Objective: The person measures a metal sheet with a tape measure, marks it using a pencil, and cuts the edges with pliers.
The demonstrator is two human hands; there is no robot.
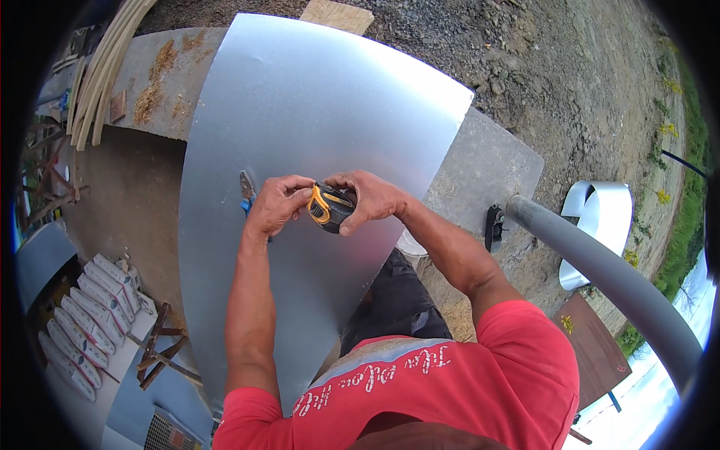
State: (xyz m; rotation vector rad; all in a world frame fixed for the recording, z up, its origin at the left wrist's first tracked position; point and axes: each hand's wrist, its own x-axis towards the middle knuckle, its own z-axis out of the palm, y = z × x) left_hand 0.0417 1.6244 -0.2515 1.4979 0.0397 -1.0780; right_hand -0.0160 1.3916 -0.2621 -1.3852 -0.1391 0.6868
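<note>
A black and yellow tape measure [330, 208] is held over a large sheet of grey metal [315, 97]. My right hand [369, 199] wraps its fingers and thumb round the case from the right. On the other side, my left hand [281, 204] has thumb and forefinger pinched together at the case's yellow edge; the blade's end between them is too small to make out. Just left of that hand, blue-handled snips [247, 186] lie on the sheet, their handles partly hidden behind my wrist.
A grey pole [600, 270] rises at the right, beside a black tool [493, 227] on a concrete slab [487, 161]. Curled sheet metal [600, 225] rests on the gravel. Wooden strips [109, 71] stand far left, with several filled bags [90, 315] stacked below.
</note>
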